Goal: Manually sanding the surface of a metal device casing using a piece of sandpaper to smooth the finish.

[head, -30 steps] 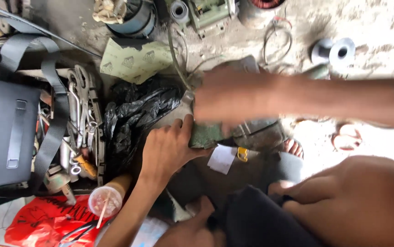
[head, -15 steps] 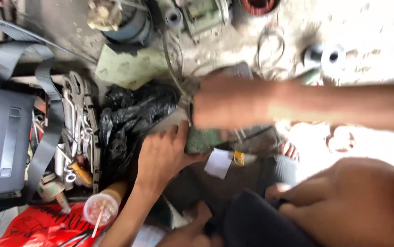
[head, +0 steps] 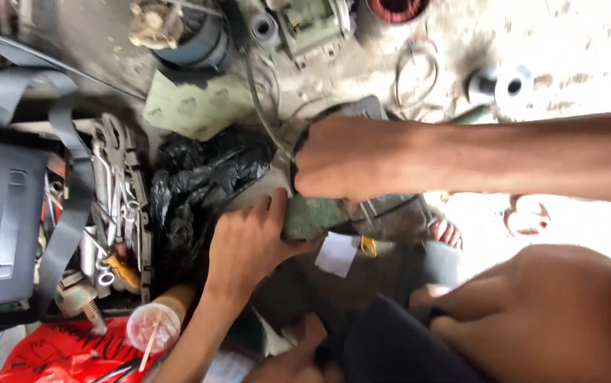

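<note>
A grimy green metal machine part lies on the ground in the middle of the view. My left hand comes up from below and grips its left end, thumb over the top. From the right, my right hand reaches in and closes over the part's upper side, hiding much of it. A white tag and a small yellow piece sit just under the part. My bent knee fills the lower right.
A crumpled black plastic bag lies left of the part. Further left are a tray of wrenches and a grey bag. A plastic cup and a red bag sit below. Motor parts, a wire loop and a tape roll lie at the top.
The view has shifted slightly. Both hands stay on the green part, with the left thumb now further over its top.
</note>
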